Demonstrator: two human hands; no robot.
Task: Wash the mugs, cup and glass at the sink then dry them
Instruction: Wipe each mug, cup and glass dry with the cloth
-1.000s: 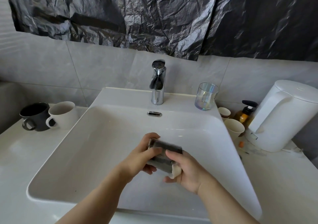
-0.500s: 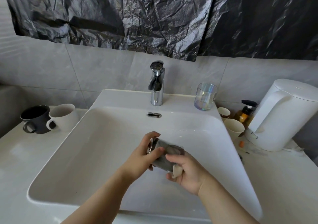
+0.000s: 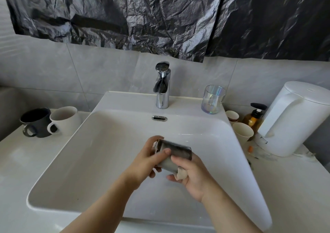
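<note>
A silvery cup (image 3: 175, 150) lies on its side in the air above the middle of the sink (image 3: 89, 161) basin, caught between both hands. The left hand (image 3: 146, 163) wraps the cup's left end, its thumb laid across the upper wall and its fingers curled round the far side and underneath. The right hand (image 3: 193, 178) closes on the cup's lower right part from below and the side, its thumb on the wall. A wad of beige cloth (image 3: 182, 174) is pinched in its fingers just under the cup, touching it. Which end of the cup is the mouth cannot be told. At the back of the sink stands a chrome faucet (image 3: 162, 87), its spout facing the basin. On the back right corner of the sink rim stands a clear glass (image 3: 212, 99), upright. On the counter (image 3: 285, 188) left of the sink a black mug (image 3: 36, 122) and a white mug (image 3: 66, 120) stand upright, touching, handles toward the camera. To the right of the sink are two paper cups (image 3: 242, 131), an amber pump bottle (image 3: 253, 119) and a white kettle (image 3: 294, 118). Crumpled black plastic sheeting (image 3: 160, 18) hangs on the tiled wall above.
</note>
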